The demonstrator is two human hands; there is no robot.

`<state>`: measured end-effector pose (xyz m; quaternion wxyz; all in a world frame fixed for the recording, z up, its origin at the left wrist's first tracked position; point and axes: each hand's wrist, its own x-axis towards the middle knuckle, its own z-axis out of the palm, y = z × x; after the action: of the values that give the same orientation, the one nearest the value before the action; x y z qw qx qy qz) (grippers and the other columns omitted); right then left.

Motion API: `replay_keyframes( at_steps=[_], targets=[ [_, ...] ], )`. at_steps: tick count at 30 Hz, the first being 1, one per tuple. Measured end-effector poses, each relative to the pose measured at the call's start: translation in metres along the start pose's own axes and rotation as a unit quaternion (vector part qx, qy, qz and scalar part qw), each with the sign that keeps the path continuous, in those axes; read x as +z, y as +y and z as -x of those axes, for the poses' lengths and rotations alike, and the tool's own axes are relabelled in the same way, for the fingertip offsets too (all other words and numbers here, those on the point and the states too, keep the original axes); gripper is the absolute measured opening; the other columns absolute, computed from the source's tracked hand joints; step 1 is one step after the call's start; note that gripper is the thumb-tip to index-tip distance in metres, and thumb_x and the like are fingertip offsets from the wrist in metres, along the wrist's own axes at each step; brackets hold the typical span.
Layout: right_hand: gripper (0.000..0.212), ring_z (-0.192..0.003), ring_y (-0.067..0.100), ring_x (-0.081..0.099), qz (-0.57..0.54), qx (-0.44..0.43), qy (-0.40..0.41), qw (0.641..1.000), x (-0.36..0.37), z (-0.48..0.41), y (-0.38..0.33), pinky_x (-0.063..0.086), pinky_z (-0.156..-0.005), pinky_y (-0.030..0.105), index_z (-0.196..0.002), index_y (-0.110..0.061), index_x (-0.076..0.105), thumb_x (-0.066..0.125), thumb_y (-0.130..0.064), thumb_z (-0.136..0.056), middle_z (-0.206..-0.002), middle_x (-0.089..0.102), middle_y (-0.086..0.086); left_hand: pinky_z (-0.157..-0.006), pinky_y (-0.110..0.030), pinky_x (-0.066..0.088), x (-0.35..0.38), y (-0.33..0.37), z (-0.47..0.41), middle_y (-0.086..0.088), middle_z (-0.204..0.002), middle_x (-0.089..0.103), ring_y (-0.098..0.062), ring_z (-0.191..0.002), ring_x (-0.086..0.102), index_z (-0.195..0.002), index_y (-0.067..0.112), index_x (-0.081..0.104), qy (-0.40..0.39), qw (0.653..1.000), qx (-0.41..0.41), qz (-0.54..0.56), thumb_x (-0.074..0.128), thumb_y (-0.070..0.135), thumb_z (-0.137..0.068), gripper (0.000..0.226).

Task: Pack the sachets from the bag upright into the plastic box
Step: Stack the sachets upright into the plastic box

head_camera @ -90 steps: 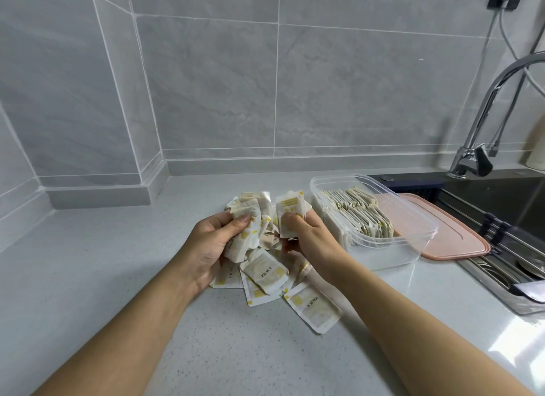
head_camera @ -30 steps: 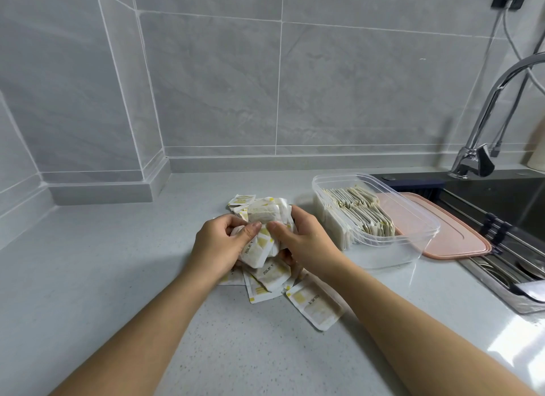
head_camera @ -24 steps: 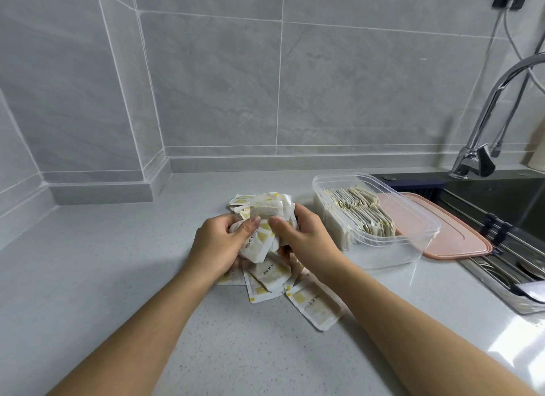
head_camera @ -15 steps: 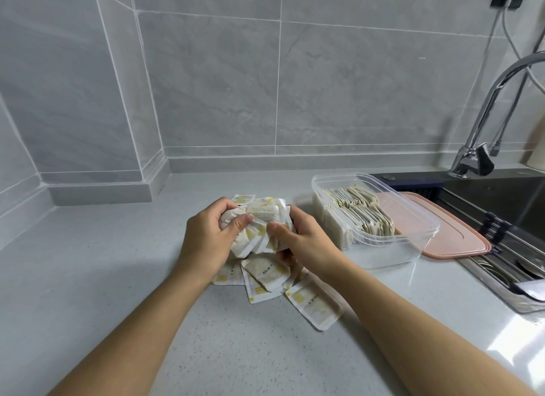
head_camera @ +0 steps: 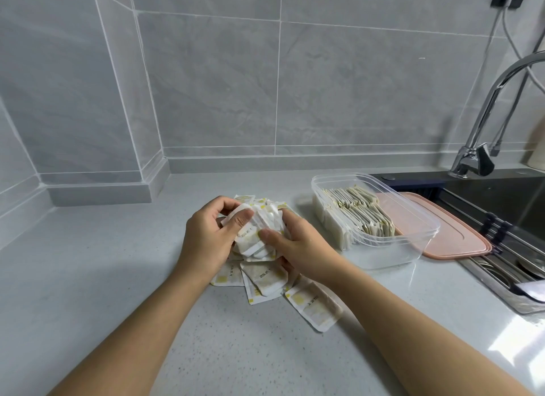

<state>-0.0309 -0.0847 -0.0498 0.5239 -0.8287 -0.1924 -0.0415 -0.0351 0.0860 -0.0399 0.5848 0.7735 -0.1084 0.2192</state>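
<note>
Both hands are in over the pile, sharing 1 bundle of sachets (head_camera: 259, 227): the left hand (head_camera: 206, 236) curls round its left side with the thumb pressed on the front packet, and the right hand (head_camera: 298, 245) grips the right side, thumb laid across the lower edge. That bundle sits raised just above the grey surface (head_camera: 118, 277), near the plastic box (head_camera: 389, 255) and to its left. Under the hands, loose sachets (head_camera: 267, 279) lie flat and overlapping on the surface, and 1 single sachet (head_camera: 314, 305) lies angled nearest the camera, just beside the right forearm. Over on the right the clear box stands on the surface, with a row of packed sachets (head_camera: 354, 209) standing on edge along its left side, leaning a little. A pink lid (head_camera: 454, 233) lies flat just behind the box, reaching over the rim of the dark sink (head_camera: 501, 195), and a chrome tap (head_camera: 483, 124) arches up at the far right against the grey tiled wall (head_camera: 206, 85)
</note>
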Motion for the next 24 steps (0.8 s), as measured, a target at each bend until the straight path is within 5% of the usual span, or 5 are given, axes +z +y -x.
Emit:
replay_keyframes(
  at_steps=[4,9,12,16,24],
  targets=[
    [0.022,-0.053,0.015,0.053,-0.060,0.019,0.039,0.997,-0.003,-0.001,-0.001,0.045,-0.048,0.029,-0.108,-0.006,0.053,0.056,-0.024,-0.096,-0.069,0.056,0.006,-0.055,-0.028,0.051,0.003,0.002,0.001,0.000,-0.078,0.067,-0.013,-0.054,0.058,-0.094,0.019,0.068,0.004,0.993,-0.076,0.092,0.067,0.041,-0.074,0.030],
    [0.025,-0.059,0.017,0.052,-0.077,0.013,0.042,0.996,-0.004,-0.002,-0.001,0.046,-0.055,0.036,-0.110,-0.003,0.049,0.054,-0.024,-0.097,-0.072,0.053,0.008,-0.056,-0.025,0.039,0.006,-0.005,0.002,0.002,-0.057,0.052,-0.010,-0.052,0.046,-0.064,0.018,0.063,-0.034,0.998,-0.052,0.016,0.059,0.031,-0.090,0.030],
    [0.027,-0.078,0.016,0.063,-0.028,-0.004,0.033,0.999,0.000,-0.002,0.000,0.054,-0.080,0.045,-0.115,-0.011,0.051,0.052,-0.031,-0.097,-0.091,0.065,0.012,-0.058,-0.017,0.037,0.007,-0.008,0.002,0.013,-0.060,0.051,-0.001,-0.055,0.048,-0.052,0.028,0.055,-0.041,0.997,0.015,-0.059,0.059,0.020,-0.092,0.041],
    [0.031,-0.112,0.018,0.057,0.024,-0.033,0.012,0.999,0.003,-0.003,0.000,0.044,-0.100,0.040,-0.122,-0.013,0.047,0.048,-0.029,-0.096,-0.117,0.062,0.003,-0.066,-0.003,0.035,0.010,-0.007,0.004,0.014,-0.079,0.054,0.011,-0.075,0.054,-0.085,0.013,0.071,-0.062,0.986,0.094,-0.123,0.058,0.010,-0.092,0.015],
    [0.029,-0.115,0.024,0.046,0.233,-0.041,-0.019,0.971,-0.001,-0.006,0.007,0.035,-0.099,0.044,-0.116,-0.010,0.049,0.047,-0.032,-0.098,-0.118,0.055,0.003,-0.067,-0.019,0.034,0.007,-0.018,0.001,0.011,-0.085,0.047,-0.005,-0.077,0.049,-0.103,0.008,0.067,-0.092,0.960,0.109,-0.240,0.056,0.019,-0.094,0.018]
  ],
)
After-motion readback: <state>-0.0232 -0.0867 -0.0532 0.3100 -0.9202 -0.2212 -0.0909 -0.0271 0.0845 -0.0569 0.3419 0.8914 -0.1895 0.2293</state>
